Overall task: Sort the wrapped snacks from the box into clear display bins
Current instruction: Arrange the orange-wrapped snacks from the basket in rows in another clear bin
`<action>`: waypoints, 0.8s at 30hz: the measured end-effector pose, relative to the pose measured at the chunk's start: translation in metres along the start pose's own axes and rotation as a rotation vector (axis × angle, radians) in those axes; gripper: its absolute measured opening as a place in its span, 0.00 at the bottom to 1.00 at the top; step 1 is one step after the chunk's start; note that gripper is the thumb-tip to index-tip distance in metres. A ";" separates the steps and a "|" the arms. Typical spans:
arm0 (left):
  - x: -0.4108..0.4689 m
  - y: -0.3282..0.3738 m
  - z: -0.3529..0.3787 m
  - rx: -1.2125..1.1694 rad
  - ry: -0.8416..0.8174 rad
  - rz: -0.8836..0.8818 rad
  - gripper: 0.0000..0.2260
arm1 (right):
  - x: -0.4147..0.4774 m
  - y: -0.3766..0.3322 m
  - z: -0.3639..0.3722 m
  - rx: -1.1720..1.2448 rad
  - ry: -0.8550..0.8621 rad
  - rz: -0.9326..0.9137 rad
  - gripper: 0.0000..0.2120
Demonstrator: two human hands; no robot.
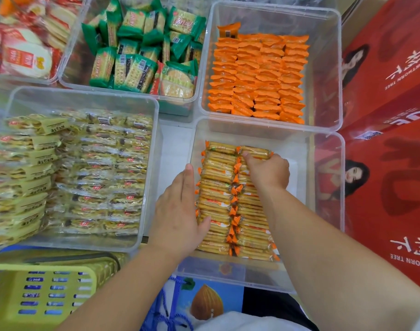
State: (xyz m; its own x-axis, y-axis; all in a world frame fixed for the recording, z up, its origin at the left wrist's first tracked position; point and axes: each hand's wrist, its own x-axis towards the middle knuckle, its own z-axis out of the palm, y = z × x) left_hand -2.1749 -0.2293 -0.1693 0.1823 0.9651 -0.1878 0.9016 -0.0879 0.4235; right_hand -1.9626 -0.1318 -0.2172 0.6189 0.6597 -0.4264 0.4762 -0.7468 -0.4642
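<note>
A clear bin [323, 177] in front of me holds two neat rows of biscuit packs [218, 187] with orange-crimped ends. My left hand [180, 211] lies flat with straight fingers against the left side of the left row, thumb on the packs. My right hand [267, 172] reaches over the right row, and its curled fingertips press on the farthest pack [254, 151]. The right part of this bin has no packs in it.
Other clear bins surround it: orange packets [259, 77] behind, green cracker packs [142, 48] at the back middle, yellow packs [80, 173] at left, red-white snacks [25, 44] far left. Red cartons [390, 139] stand at right. A yellow basket [44, 290] sits near left.
</note>
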 end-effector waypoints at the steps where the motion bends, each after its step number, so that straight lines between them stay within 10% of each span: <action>1: 0.000 0.000 0.000 0.004 0.000 -0.002 0.55 | -0.002 0.002 0.003 -0.052 0.007 -0.044 0.37; 9: 0.000 0.001 -0.002 0.019 -0.001 -0.022 0.55 | 0.014 0.005 -0.023 -0.174 -0.219 -0.165 0.37; 24: -0.001 0.001 -0.001 0.034 -0.006 -0.026 0.56 | -0.060 0.065 -0.024 0.421 -0.455 -0.111 0.35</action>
State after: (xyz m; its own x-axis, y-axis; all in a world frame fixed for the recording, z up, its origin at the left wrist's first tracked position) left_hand -2.1747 -0.2296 -0.1675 0.1608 0.9657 -0.2038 0.9188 -0.0711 0.3884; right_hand -1.9540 -0.2222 -0.2033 0.2080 0.7703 -0.6028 0.1786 -0.6359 -0.7509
